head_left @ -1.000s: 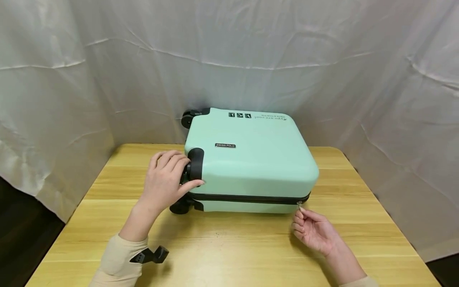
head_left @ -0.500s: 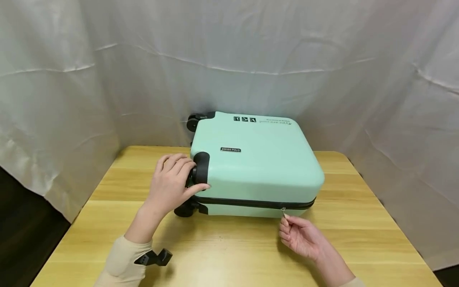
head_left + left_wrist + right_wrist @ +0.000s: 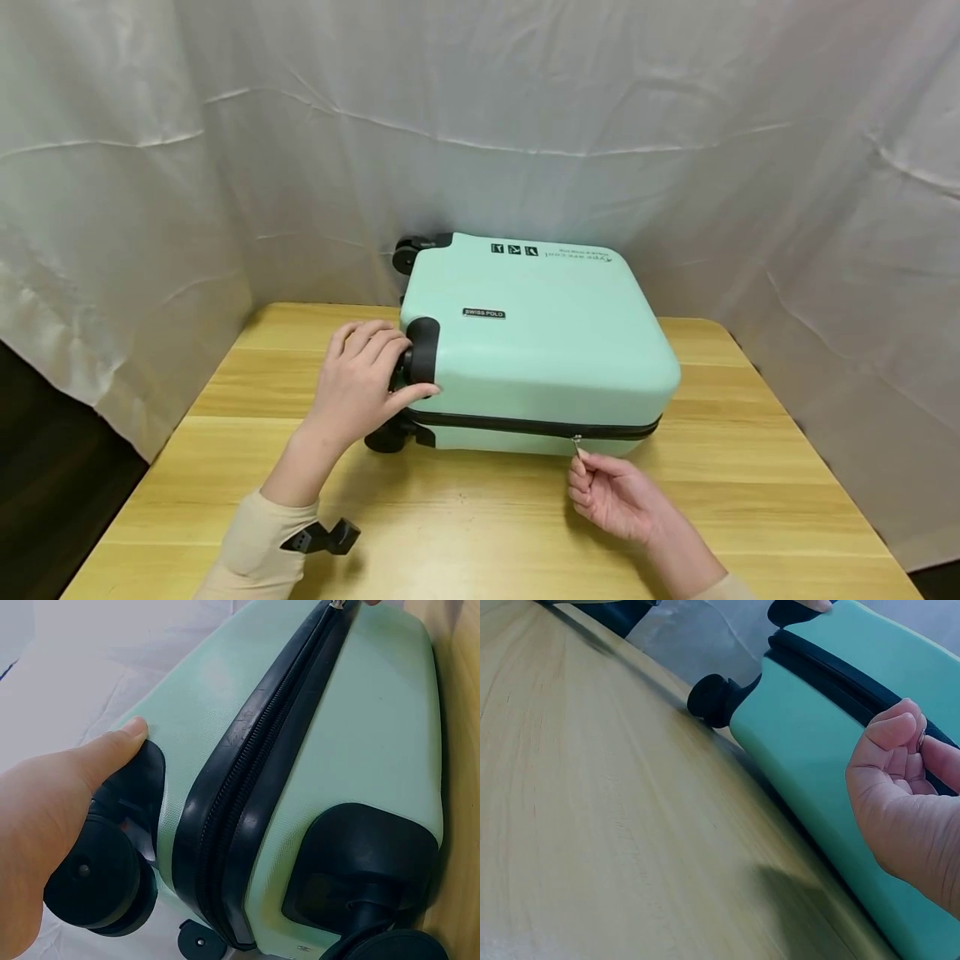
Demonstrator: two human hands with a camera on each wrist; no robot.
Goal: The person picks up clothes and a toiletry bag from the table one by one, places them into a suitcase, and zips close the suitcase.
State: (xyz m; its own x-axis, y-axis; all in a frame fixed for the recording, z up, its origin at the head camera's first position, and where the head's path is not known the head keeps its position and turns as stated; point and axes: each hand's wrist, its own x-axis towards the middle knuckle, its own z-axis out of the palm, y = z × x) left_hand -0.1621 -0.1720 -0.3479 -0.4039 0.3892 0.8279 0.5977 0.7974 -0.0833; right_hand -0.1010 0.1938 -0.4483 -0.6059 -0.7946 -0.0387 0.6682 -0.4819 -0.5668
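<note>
A mint-green hard-shell suitcase (image 3: 540,333) lies flat on the table, its black wheels toward the left. My left hand (image 3: 356,375) grips the near upper wheel; in the left wrist view its thumb rests along the black corner guard (image 3: 139,784) and the wheel (image 3: 94,874) sits under the palm. Along the front side runs a black zipper (image 3: 495,423). Low at the front, my right hand (image 3: 611,498) pinches the metal zipper pull (image 3: 577,448) between thumb and curled index finger. In the right wrist view the pull is mostly hidden by the fingers.
The wooden table (image 3: 465,542) extends in front of the suitcase and to both sides. Pale curtains (image 3: 525,108) hang behind and at the sides, close to the suitcase's back. A black wrist camera mount (image 3: 322,537) sticks out from the left sleeve.
My right hand has drawn the zipper pull leftward along the front, from near the right corner toward the middle. The left hand keeps its grip on the wheel. The head view shifted slightly.
</note>
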